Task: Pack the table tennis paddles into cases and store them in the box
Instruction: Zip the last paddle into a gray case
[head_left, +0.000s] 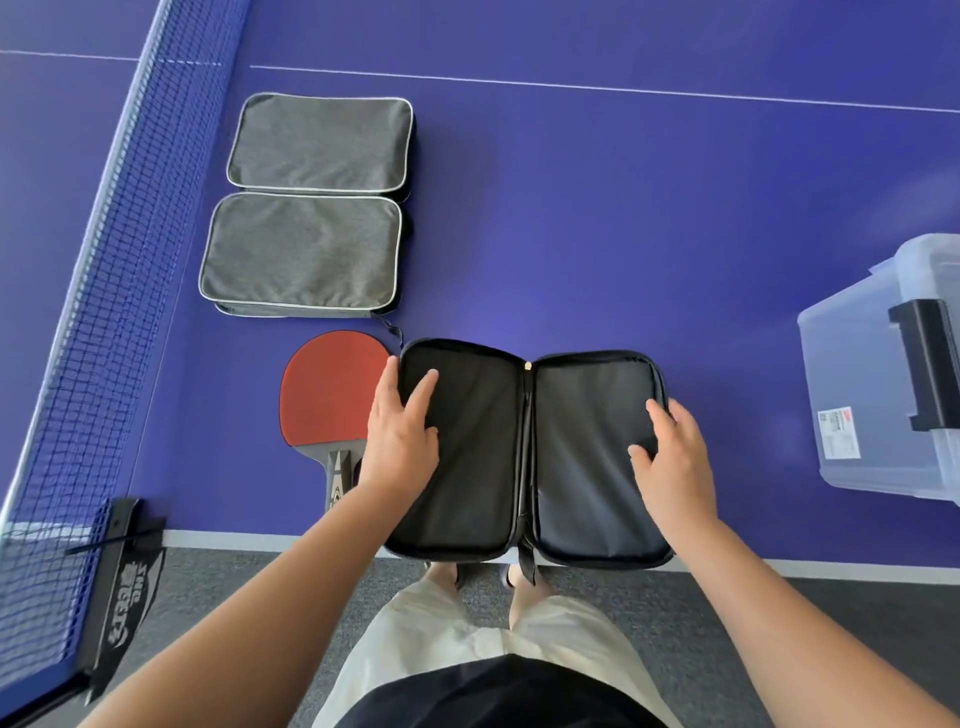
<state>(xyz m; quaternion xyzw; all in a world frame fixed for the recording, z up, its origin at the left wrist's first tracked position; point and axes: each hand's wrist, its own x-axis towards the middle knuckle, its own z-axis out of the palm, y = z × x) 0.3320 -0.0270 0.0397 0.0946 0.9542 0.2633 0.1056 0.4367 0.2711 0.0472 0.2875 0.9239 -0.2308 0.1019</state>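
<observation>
A black case (483, 467) lies unzipped and spread flat at the table's near edge, both halves with nothing inside. My left hand (402, 436) rests on its left half, fingers apart. My right hand (672, 457) presses on the right half, fingers spread. A red paddle (327, 395) lies flat just left of the case, its handle pointing toward me and partly hidden by my left wrist. Two grey zipped cases (319, 143) (301, 254) lie side by side farther back on the left. A clear plastic box (883, 374) with a black latch stands at the right edge.
The blue net (114, 270) runs along the left, clamped by a black post (122, 525) at the table's near corner. The purple table (623, 218) extends behind the case. Grey carpet and my legs are below the edge.
</observation>
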